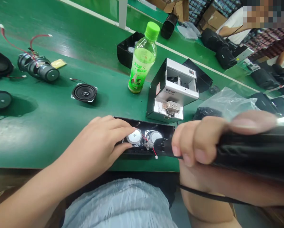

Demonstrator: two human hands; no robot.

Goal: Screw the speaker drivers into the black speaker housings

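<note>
A black speaker housing (156, 125) lies at the near edge of the green table, with two round silver-backed drivers (134, 136) and red wires inside. My left hand (104, 139) rests on its left end, fingers curled around the left driver. My right hand (199, 141) is wrapped round a thick black electric screwdriver (251, 152), whose tip points into the housing near the right driver (154, 136).
A screw feeder box (171, 90) stands behind the housing, a green drink bottle (143, 58) to its left. A loose speaker (84, 92) and cylindrical parts (39, 67) lie left. A plastic bag (227, 103) sits right. Another person (237, 27) works at the far right.
</note>
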